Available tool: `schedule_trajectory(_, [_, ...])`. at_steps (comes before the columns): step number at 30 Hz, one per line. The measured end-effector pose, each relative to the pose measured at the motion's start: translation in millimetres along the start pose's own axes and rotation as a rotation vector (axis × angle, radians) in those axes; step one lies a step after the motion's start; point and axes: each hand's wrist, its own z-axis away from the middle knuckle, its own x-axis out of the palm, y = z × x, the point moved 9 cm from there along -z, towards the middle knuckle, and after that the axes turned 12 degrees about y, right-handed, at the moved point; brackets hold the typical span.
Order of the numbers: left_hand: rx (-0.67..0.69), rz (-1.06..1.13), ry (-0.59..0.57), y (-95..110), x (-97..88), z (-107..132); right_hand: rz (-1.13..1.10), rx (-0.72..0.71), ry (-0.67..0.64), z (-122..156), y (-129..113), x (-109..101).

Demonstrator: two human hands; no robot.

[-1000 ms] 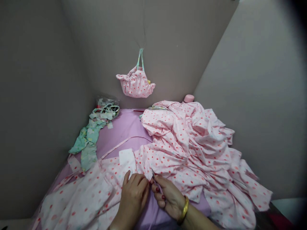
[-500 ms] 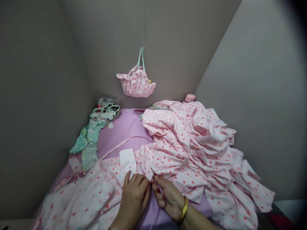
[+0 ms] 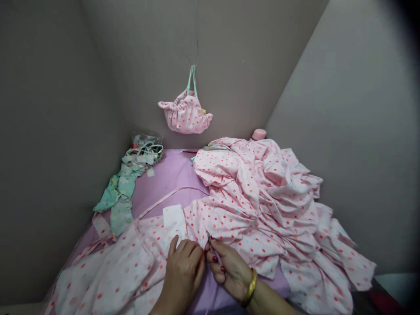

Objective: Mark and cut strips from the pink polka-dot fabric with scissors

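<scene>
My left hand (image 3: 184,270) is closed at the near edge of the pink dotted fabric (image 3: 226,216), fingers curled down with the cloth pinched beneath them. Close beside it, my right hand (image 3: 228,269) grips a pair of thread snips (image 3: 215,251) with a pale purple handle and dark pointed tip. The tip points away from me, just over the cloth's edge. Both hands almost touch. A plain white fabric patch (image 3: 175,221) lies on the cloth just beyond my left hand. The fingertips of the left hand are hidden.
A large crumpled heap of the fabric fills the right side of the purple cover (image 3: 164,175). Green printed scraps (image 3: 123,186) lie at the left. A dotted pouch (image 3: 187,114) hangs by the back wall. A pink lid (image 3: 259,134) shows behind the heap.
The snips have shifted very slightly in my right hand, and their blades look turned a little. My left hand keeps its place on the fabric.
</scene>
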Motion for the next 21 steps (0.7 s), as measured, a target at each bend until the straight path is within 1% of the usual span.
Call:
schedule_trajectory(5, [-0.001, -0.013, -0.009, -0.3, 0.9, 1.0, -0.017, 0.013, -0.029, -5.5, -5.3, 5.8])
schedule_trajectory(11, [0.009, -0.003, 0.002, 0.6, 0.3, 1.0, 0.009, 0.005, -0.016, -13.9, -3.1, 1.6])
schedule_trajectory(15, [0.017, -0.009, 0.018, 1.2, -0.9, -0.4, 0.030, -0.002, -0.002, -8.7, -3.8, -0.7])
schedule_trajectory(18, [0.014, 0.011, 0.033, 0.9, -2.0, -0.5, 0.049, 0.020, -0.016, -4.1, -4.6, -0.2])
schedule_trajectory(21, [0.003, 0.023, 0.042, -0.2, -2.8, -0.4, 0.061, 0.047, -0.050, -5.2, -6.0, 2.3])
